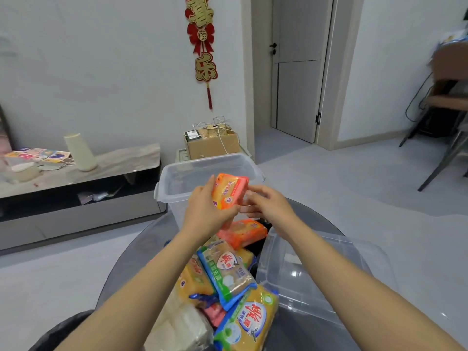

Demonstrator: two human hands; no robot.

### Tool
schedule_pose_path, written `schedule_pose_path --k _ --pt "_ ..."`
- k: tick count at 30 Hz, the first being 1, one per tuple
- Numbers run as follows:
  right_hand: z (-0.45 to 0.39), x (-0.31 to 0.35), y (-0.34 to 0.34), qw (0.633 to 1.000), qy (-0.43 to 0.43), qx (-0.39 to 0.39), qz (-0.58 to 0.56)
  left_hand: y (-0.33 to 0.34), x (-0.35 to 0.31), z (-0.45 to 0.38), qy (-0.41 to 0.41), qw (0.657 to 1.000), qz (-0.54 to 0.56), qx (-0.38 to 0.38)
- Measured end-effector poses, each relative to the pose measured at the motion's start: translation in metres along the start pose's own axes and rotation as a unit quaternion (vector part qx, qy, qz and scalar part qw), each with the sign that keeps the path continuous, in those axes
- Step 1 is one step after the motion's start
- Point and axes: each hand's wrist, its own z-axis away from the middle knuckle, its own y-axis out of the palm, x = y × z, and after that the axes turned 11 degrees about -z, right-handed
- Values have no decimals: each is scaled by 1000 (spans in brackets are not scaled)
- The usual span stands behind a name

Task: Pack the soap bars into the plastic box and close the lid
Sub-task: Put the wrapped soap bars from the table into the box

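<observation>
My left hand (206, 211) grips an orange wrapped soap bar (229, 190) and holds it over the near rim of the clear plastic box (177, 171), which stands open. My right hand (268, 205) touches the bar's right side with its fingertips, fingers spread. A pile of several wrapped soap bars lies on the round dark table below my arms: an orange one (243, 233), a blue-green one (228, 272), a yellow one (249, 323). The clear lid (326, 272) lies upside down to the right of the pile.
The round dark table (304, 214) carries the box, pile and lid. A low TV cabinet (76, 178) runs along the left wall. A cardboard carton (212, 145) stands behind the box. A chair (445, 117) is at the far right.
</observation>
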Motion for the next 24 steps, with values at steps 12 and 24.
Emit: schedule_pose_path --k 12,24 --pt "-27 -55 -20 843 -20 204 497 -3 18 -3 -10 998 56 -34" --pt "-30 -63 -27 791 -169 196 554 -1 24 0 -42 996 68 -41"
